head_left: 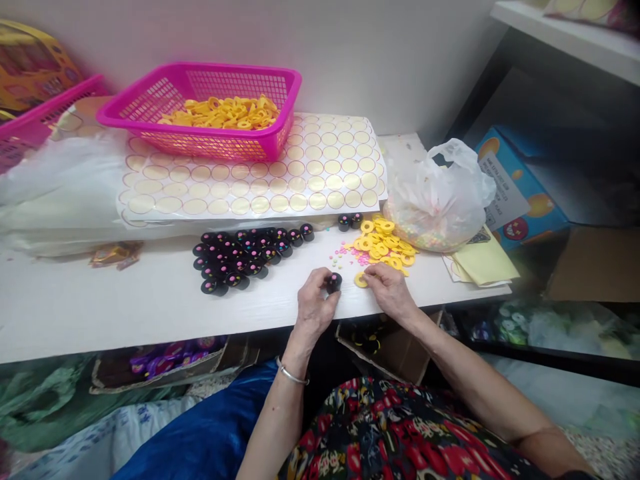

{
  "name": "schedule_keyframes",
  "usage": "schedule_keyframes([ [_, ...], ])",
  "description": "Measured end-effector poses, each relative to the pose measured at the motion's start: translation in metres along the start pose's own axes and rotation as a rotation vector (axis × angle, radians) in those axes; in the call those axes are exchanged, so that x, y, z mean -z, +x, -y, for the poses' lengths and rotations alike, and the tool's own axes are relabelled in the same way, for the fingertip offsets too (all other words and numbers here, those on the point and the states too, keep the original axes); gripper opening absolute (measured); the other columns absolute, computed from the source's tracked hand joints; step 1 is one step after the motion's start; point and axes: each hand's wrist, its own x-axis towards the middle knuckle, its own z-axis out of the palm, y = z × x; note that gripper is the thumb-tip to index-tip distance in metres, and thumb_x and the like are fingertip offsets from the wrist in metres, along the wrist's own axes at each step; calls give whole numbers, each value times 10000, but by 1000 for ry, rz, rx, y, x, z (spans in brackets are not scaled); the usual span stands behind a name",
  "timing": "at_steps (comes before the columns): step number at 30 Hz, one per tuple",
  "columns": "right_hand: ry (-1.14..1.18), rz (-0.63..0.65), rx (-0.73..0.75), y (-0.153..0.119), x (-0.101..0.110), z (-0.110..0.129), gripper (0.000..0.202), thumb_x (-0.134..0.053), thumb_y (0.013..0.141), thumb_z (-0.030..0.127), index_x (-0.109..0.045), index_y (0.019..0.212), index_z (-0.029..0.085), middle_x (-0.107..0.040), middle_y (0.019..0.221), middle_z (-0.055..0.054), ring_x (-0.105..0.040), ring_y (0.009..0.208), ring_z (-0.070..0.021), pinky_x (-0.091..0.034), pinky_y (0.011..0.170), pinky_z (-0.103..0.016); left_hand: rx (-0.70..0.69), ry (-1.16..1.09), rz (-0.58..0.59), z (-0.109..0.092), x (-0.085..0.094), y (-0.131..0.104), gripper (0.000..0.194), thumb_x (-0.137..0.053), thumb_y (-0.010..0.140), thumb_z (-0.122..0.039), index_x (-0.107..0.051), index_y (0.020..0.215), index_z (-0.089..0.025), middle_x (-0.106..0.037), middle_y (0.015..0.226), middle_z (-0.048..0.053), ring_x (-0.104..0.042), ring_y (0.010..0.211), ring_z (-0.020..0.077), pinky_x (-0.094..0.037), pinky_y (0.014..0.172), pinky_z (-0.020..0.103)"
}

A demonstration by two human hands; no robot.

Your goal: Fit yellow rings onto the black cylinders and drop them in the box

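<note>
Near the front edge of the white table (165, 313), my left hand (316, 300) grips a small black round piece (334, 283) with a pink dot on its top. Just to the right, my right hand (390, 288) pinches a yellow ring (360, 280) between thumb and finger. Behind it lies a pile of yellow rings (383, 241), with tiny pink and green beads (345, 255) scattered at its left. A tight group of black pieces (240, 257) with coloured dots stands left of my hands. Two more black pieces (350, 221) stand behind.
A pink basket (200, 133) of yellow pieces rests on sheets of round stickers (320, 167) at the back. A knotted plastic bag (437, 200) of small beads sits at the right, near a blue box (520, 187). Open cartons (410, 353) are below the table edge.
</note>
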Motion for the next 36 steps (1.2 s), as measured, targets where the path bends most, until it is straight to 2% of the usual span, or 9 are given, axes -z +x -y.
schedule_keyframes([
  [6, -568, -68, 94, 3, -5, 3, 195, -450, 865, 230, -620, 798, 162, -578, 898, -60, -515, 739, -152, -347, 598, -254, -11, -12, -97, 13, -1, 0, 382, -601, 643, -92, -558, 1010, -186, -587, 883, 14, -559, 792, 128, -479, 731, 255],
  [11, -740, 68, 276, 31, -15, 11, 219, -424, 864, 135, -634, 807, 162, -610, 909, -56, -485, 838, -175, -324, 672, -277, 17, -223, -26, 18, 9, 3, 494, -694, 605, -150, -564, 1080, -185, -542, 1073, 62, -553, 919, 161, -481, 791, 280],
  [13, -790, 110, 275, 45, -20, 13, 217, -431, 858, 129, -638, 803, 166, -609, 892, -54, -466, 841, -184, -303, 662, -289, 80, -300, -44, 21, 13, 11, 426, -682, 664, -230, -577, 1074, -183, -528, 1082, 70, -559, 877, 150, -483, 765, 279],
  [16, -842, 158, 240, 59, -27, 13, 221, -434, 873, 175, -644, 804, 174, -595, 878, -54, -448, 828, -189, -271, 627, -303, 99, -174, -110, 26, 15, 32, 227, -564, 775, -249, -616, 982, -170, -546, 982, 57, -542, 755, 120, -467, 713, 272],
  [19, -865, 206, 255, 65, -32, 12, 239, -429, 887, 225, -649, 802, 185, -586, 868, -58, -440, 825, -194, -249, 616, -309, 3, 100, -44, 30, 13, 56, 153, -508, 778, -175, -632, 866, -166, -557, 898, 48, -532, 769, 138, -439, 721, 277],
  [22, -880, 253, 302, 68, -36, 10, 238, -424, 877, 186, -648, 797, 188, -579, 852, -66, -436, 816, -197, -232, 608, -314, -54, 326, 44, 31, 9, 70, 156, -488, 758, -136, -590, 643, -161, -529, 762, 35, -517, 724, 147, -410, 688, 274],
  [28, -903, 334, 444, 75, -40, 6, 232, -404, 854, 92, -628, 855, 152, -571, 849, -99, -441, 823, -211, -250, 641, -326, -110, 501, 65, 33, 9, 68, 257, -429, 769, -89, -543, 553, -169, -528, 721, 48, -515, 717, 157, -380, 654, 272],
  [32, -821, 317, 478, 74, -37, 9, 216, -388, 865, 92, -602, 847, 120, -570, 855, -111, -451, 809, -208, -276, 667, -319, -135, 493, 59, 36, 13, 60, 245, -431, 771, -83, -542, 572, -171, -516, 685, 41, -511, 701, 156, -382, 650, 273],
  [36, -452, 293, 535, 58, -30, 25, 171, -401, 892, 161, -546, 808, 128, -549, 818, -80, -463, 782, -173, -334, 701, -282, -93, 185, -17, 26, 22, 47, 163, -488, 790, -144, -583, 661, -167, -560, 701, 27, -529, 695, 140, -415, 678, 268],
])
